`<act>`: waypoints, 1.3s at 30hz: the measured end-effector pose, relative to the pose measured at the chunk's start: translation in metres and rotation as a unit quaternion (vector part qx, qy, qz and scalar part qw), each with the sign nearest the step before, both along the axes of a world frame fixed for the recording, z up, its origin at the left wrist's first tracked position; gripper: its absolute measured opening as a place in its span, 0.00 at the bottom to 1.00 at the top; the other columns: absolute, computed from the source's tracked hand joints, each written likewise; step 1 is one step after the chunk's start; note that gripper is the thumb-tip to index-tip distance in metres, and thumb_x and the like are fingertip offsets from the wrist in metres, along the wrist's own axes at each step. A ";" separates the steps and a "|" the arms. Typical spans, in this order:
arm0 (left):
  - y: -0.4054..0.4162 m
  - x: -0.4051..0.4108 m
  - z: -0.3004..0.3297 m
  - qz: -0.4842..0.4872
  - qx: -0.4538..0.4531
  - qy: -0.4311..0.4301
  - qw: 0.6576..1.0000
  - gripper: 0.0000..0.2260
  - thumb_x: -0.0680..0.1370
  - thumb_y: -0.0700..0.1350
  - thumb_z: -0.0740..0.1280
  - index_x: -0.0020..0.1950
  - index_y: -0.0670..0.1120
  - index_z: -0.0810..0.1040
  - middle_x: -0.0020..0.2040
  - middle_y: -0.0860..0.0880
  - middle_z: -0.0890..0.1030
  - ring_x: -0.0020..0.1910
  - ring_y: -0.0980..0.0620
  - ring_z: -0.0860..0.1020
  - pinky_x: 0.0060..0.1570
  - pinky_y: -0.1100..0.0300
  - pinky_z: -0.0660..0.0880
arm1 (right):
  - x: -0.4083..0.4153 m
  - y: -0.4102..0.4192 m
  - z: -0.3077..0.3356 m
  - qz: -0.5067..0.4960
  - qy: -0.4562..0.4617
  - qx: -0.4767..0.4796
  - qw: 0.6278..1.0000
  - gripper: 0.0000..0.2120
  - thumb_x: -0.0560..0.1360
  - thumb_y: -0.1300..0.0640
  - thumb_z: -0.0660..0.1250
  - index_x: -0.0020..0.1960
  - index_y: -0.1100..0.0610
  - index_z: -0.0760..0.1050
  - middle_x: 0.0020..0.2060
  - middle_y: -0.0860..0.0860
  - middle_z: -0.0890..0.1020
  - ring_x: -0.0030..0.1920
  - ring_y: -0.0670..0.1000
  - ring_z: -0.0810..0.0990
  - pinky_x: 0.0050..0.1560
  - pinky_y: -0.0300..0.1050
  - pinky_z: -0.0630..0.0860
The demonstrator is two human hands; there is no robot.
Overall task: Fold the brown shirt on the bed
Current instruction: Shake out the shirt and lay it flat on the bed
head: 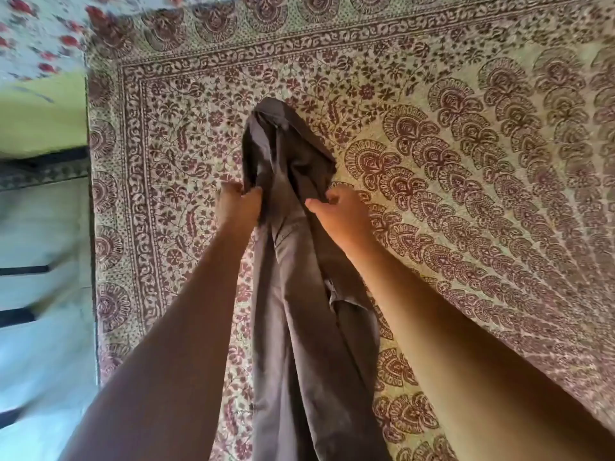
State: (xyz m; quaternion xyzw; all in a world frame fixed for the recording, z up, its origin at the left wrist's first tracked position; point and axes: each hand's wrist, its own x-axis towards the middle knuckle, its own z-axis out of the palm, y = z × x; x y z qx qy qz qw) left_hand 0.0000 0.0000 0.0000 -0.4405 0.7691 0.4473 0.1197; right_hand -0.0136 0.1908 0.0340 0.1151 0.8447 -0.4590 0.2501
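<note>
At the far left, a pale green floor [40, 227] crossed by dark bars is seen beside the bed, and a light cloth printed with red flowers [36, 31] is visible in the upper left corner. The bed itself is covered by a cream cotton bedspread block-printed with maroon floral borders and fan-shaped motifs [466, 144], whose edge is seen running down the left side of the view. Just right of that border, the left hand [238, 206] is extended on a bare forearm and is clenched around the left edge of the brown shirt, a bunched garment of dull grey-brown woven fabric [289, 261]. The shirt is gathered into a long narrow bundle in the middle of the view, between the two forearms; its far end is draped in a rounded hump on the bedspread beyond the hands, while its near part is trailed back towards the person and out of the bottom of the view. A small light patch is shown at its right edge. On the right side of the bundle, the right hand [342, 212] is closed on the shirt's fabric, with fingers curled and thumb pointed inward.
</note>
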 end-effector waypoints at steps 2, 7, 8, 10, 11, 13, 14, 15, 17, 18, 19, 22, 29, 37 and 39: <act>-0.008 -0.011 -0.018 0.020 -0.008 0.023 1.000 0.21 0.67 0.58 0.69 0.57 0.54 0.75 0.65 0.42 0.78 0.66 0.38 0.76 0.67 0.40 0.75 | -0.007 -0.009 -0.017 0.008 0.035 0.027 0.999 0.22 0.73 0.50 0.76 0.33 0.52 0.64 0.28 0.46 0.68 0.28 0.47 0.66 0.28 0.42 0.60; -0.029 -0.019 -0.037 0.022 0.096 0.023 0.995 0.18 0.64 0.69 0.76 0.51 0.67 0.80 0.67 0.46 0.78 0.68 0.41 0.77 0.65 0.45 0.77 | -0.014 -0.019 -0.042 0.030 0.051 0.097 0.993 0.13 0.72 0.57 0.74 0.36 0.55 0.70 0.37 0.55 0.79 0.39 0.59 0.78 0.33 0.49 0.65; -0.027 -0.019 -0.027 0.032 0.133 0.037 0.990 0.14 0.71 0.63 0.77 0.51 0.59 0.82 0.61 0.48 0.82 0.62 0.46 0.80 0.58 0.53 0.80 | -0.015 -0.016 -0.042 0.021 0.053 0.084 0.995 0.09 0.74 0.59 0.73 0.39 0.58 0.73 0.37 0.56 0.80 0.40 0.59 0.78 0.35 0.50 0.65; -0.025 -0.014 -0.013 0.042 0.186 0.064 0.980 0.03 0.81 0.47 0.71 0.48 0.51 0.80 0.49 0.51 0.84 0.50 0.52 0.82 0.45 0.60 0.77 | -0.016 -0.008 -0.038 0.004 0.045 0.054 0.998 0.06 0.77 0.61 0.71 0.45 0.59 0.75 0.39 0.53 0.79 0.41 0.55 0.76 0.38 0.47 0.61; -0.026 -0.010 -0.009 0.051 0.208 0.071 0.974 0.05 0.83 0.43 0.68 0.47 0.50 0.79 0.46 0.53 0.84 0.48 0.54 0.82 0.45 0.60 0.75 | -0.017 -0.004 -0.035 -0.003 0.044 0.040 0.998 0.05 0.79 0.61 0.70 0.47 0.59 0.75 0.40 0.52 0.78 0.42 0.54 0.75 0.37 0.45 0.60; -0.028 0.001 -0.001 0.074 0.247 0.101 0.961 0.05 0.83 0.41 0.66 0.48 0.48 0.78 0.45 0.53 0.84 0.48 0.55 0.82 0.48 0.57 0.76 | -0.020 0.005 -0.031 -0.028 0.046 0.032 0.998 0.02 0.80 0.62 0.68 0.48 0.60 0.77 0.41 0.53 0.79 0.43 0.54 0.77 0.36 0.44 0.63; -0.030 0.006 0.001 0.085 0.267 0.117 0.953 0.03 0.83 0.40 0.66 0.52 0.46 0.78 0.47 0.51 0.84 0.50 0.53 0.82 0.49 0.56 0.78 | -0.022 0.010 -0.031 -0.040 0.045 0.036 0.998 0.03 0.80 0.63 0.67 0.49 0.62 0.79 0.42 0.54 0.81 0.45 0.55 0.78 0.38 0.45 0.66; -0.029 0.010 0.003 0.099 0.292 0.129 0.942 0.04 0.83 0.39 0.65 0.57 0.44 0.77 0.50 0.49 0.84 0.52 0.50 0.82 0.49 0.54 0.80 | -0.025 0.016 -0.032 -0.044 0.046 0.048 0.997 0.05 0.80 0.64 0.66 0.49 0.64 0.80 0.44 0.56 0.83 0.46 0.56 0.79 0.41 0.45 0.69; -0.021 0.012 0.008 0.117 0.323 0.148 0.927 0.11 0.83 0.37 0.65 0.65 0.42 0.75 0.54 0.44 0.83 0.51 0.46 0.83 0.46 0.53 0.83 | -0.029 0.022 -0.032 -0.040 0.051 0.083 0.994 0.09 0.81 0.64 0.64 0.46 0.65 0.80 0.42 0.55 0.81 0.42 0.56 0.78 0.42 0.46 0.68; -0.016 0.012 0.010 0.112 0.328 0.154 0.925 0.12 0.83 0.38 0.64 0.67 0.41 0.75 0.55 0.43 0.83 0.50 0.47 0.84 0.45 0.53 0.84 | -0.031 0.022 -0.030 -0.045 0.075 0.096 0.992 0.11 0.83 0.61 0.63 0.44 0.62 0.80 0.40 0.53 0.79 0.38 0.53 0.75 0.42 0.46 0.66; -0.011 0.010 0.014 0.107 0.333 0.159 0.923 0.12 0.84 0.38 0.64 0.67 0.41 0.76 0.55 0.43 0.84 0.49 0.47 0.85 0.46 0.52 0.85 | -0.031 0.019 -0.026 -0.056 0.113 0.105 0.986 0.14 0.84 0.55 0.61 0.42 0.58 0.77 0.38 0.51 0.77 0.36 0.51 0.72 0.41 0.46 0.65; 0.000 0.004 0.022 0.099 0.334 0.144 0.926 0.12 0.84 0.40 0.66 0.67 0.44 0.77 0.58 0.42 0.86 0.54 0.45 0.86 0.52 0.47 0.85 | -0.023 0.008 -0.010 -0.013 0.182 0.043 0.982 0.24 0.81 0.39 0.63 0.39 0.58 0.74 0.33 0.50 0.76 0.35 0.50 0.73 0.38 0.47 0.65; 0.005 0.018 0.040 0.079 0.230 0.079 0.967 0.17 0.74 0.42 0.79 0.60 0.38 0.83 0.54 0.39 0.86 0.53 0.39 0.86 0.58 0.39 0.82 | -0.019 0.044 0.023 -0.078 0.059 -0.046 0.994 0.06 0.82 0.59 0.68 0.47 0.58 0.80 0.43 0.57 0.83 0.43 0.57 0.82 0.50 0.54 0.78; 0.012 0.081 0.145 -0.161 -0.116 0.205 0.958 0.10 0.85 0.45 0.65 0.61 0.43 0.83 0.45 0.44 0.84 0.43 0.45 0.80 0.39 0.55 0.75 | 0.024 0.103 0.166 0.180 0.077 -0.072 0.978 0.09 0.69 0.55 0.82 0.39 0.51 0.81 0.30 0.37 0.81 0.31 0.35 0.76 0.34 0.31 0.70; 0.010 0.097 0.185 -0.171 -0.080 0.202 0.961 0.10 0.85 0.48 0.65 0.62 0.47 0.83 0.45 0.47 0.83 0.44 0.45 0.81 0.41 0.54 0.77 | 0.033 0.117 0.205 0.225 0.099 -0.002 0.969 0.11 0.69 0.55 0.82 0.36 0.50 0.80 0.25 0.37 0.77 0.26 0.36 0.72 0.29 0.31 0.64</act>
